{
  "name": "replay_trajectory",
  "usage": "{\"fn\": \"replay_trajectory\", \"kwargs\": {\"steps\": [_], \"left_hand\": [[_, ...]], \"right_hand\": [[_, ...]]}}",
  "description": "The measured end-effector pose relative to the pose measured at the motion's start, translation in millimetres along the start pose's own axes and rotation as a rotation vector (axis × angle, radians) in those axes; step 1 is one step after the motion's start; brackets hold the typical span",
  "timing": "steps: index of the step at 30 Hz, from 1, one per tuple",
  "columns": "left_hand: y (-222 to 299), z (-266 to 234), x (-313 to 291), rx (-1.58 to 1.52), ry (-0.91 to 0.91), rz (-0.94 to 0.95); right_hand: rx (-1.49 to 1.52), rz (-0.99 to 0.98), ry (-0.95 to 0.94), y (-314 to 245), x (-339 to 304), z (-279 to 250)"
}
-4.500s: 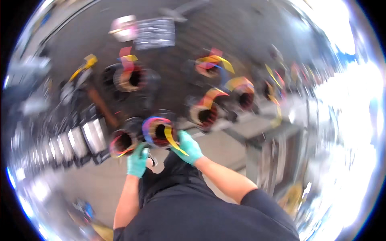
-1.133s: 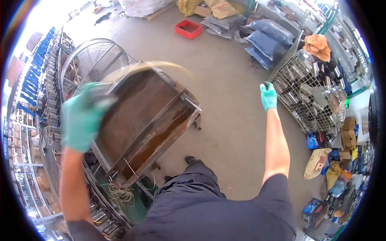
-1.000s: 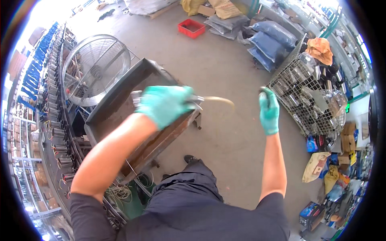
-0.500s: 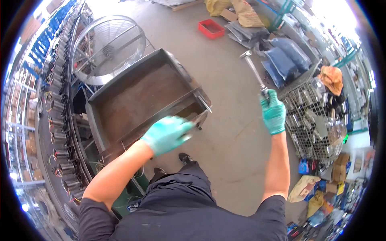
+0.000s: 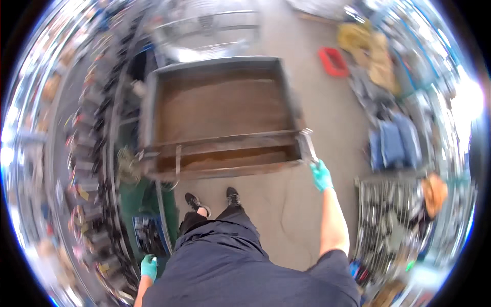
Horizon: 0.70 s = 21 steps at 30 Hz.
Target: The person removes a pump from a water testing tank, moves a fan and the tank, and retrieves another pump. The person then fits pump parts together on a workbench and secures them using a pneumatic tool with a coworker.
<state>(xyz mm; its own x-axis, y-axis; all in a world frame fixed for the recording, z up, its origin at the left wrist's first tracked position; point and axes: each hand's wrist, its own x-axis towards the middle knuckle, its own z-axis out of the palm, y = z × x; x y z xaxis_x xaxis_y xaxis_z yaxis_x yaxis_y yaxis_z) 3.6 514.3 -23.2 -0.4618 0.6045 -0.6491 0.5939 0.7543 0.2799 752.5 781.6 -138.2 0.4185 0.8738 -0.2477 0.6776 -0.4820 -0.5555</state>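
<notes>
Metal bar [image 5: 308, 146] gripped by right hand [image 5: 321, 175]; left hand [image 5: 149, 267] empty.

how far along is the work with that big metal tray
Done: nothing the picture can confirm. In hand: the right hand grips the upright handle at the near right corner of the rusty metal tray; the left hand hangs low, holding nothing. Left: the tray's brown floor looks bare, nothing loaded.

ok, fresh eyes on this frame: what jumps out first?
The big rusty metal tray cart fills the centre. The right hand, in a teal glove, grips a metal bar at the cart's near right corner. The left hand, also gloved, hangs low at the person's side.
</notes>
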Motion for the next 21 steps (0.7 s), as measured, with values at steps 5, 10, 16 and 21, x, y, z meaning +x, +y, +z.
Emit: {"fn": "replay_trajectory", "kwargs": {"steps": [5, 10, 16, 21], "left_hand": [[-94.7, 75.0, -48.0, -0.275, 0.011, -0.332], [-79.4, 115.6, -76.4, -0.279, 0.048, -0.292], [-83.0, 99.7, -90.7, -0.392, 0.098, -0.282], [-167.6, 122.2, -93.9, -1.012, 0.035, -0.409]], "right_hand": [[0.469, 0.067, -0.31, 36.3, 8.7, -11.4], [0.324, 0.122, -0.389, 60.6, 58.9, -1.2], [0.271, 0.211, -0.403, -7.3, -6.2, -3.9], [-0.263, -0.096, -0.02, 72.7, 77.8, 34.8]]}}
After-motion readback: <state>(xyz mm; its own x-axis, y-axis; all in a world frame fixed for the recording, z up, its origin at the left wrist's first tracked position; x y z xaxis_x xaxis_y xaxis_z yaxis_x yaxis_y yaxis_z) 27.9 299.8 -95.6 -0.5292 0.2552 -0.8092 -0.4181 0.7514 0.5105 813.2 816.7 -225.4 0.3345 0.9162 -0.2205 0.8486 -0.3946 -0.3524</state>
